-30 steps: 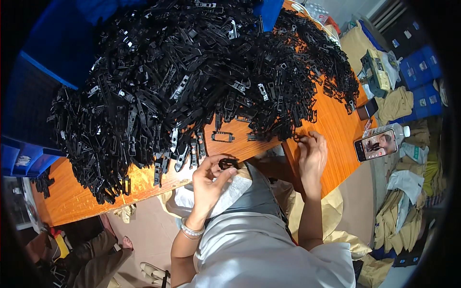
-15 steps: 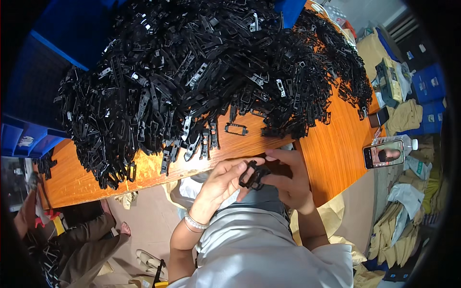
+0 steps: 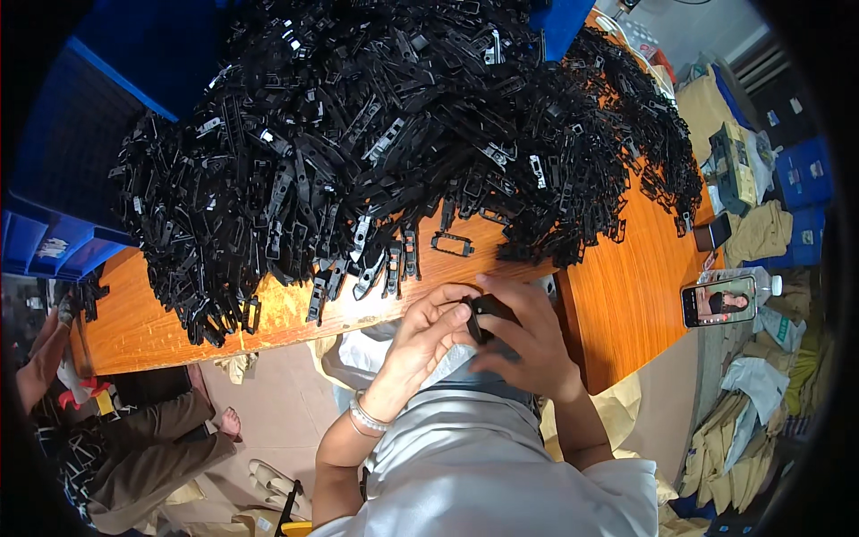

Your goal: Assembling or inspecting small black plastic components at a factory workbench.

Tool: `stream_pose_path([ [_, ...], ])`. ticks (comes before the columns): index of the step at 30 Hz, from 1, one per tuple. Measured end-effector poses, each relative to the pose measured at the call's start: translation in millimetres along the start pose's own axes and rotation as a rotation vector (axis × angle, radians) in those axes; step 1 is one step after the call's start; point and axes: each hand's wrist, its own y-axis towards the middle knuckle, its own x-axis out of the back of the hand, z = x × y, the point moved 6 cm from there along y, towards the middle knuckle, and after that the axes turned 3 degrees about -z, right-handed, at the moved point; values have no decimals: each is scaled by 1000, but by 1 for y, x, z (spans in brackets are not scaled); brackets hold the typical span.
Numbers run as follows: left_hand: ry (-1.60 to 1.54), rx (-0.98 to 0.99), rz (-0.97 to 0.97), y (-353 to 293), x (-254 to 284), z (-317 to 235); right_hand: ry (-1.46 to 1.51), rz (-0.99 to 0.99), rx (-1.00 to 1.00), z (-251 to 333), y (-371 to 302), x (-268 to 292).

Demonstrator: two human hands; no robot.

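A small black plastic part (image 3: 475, 324) is between my two hands, just off the table's front edge. My left hand (image 3: 428, 333), with a pale bracelet on its wrist, pinches it between thumb and fingers from the left. From the right, my right hand (image 3: 540, 338) has its fingers closed around the other side, covering much of the part. Beyond the hands, a large heap of similar black plastic parts (image 3: 376, 134) covers the far half of the table. One rectangular black frame (image 3: 452, 243) lies by itself on the wood in front of the heap.
The wooden table (image 3: 626, 295) has a phone (image 3: 718, 304) propped against a clear bottle (image 3: 771, 285) at its right edge. Blue bins (image 3: 54, 246) stand on the left. Another person's legs (image 3: 152, 447) show at lower left. Tan bags (image 3: 735, 438) lie piled on the right.
The black part has turned from showing its open frame to a more edge-on, darker side. My right fingers have shifted round it. The view has moved slightly.
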Motion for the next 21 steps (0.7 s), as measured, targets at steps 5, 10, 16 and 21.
stream_pose_path([
  [5,844,-321,-187,2,4,-26,90,-170,-185,-13,-26,4],
  [10,1520,-870,-231,19,-25,-61,261,-449,-494,-39,-44,16],
  [16,1743,-989,-231,48,-43,-77,656,-619,-643,-55,-54,10],
  [21,1908,-1066,-281,81,-52,-71,695,-566,-660,-57,-51,1],
])
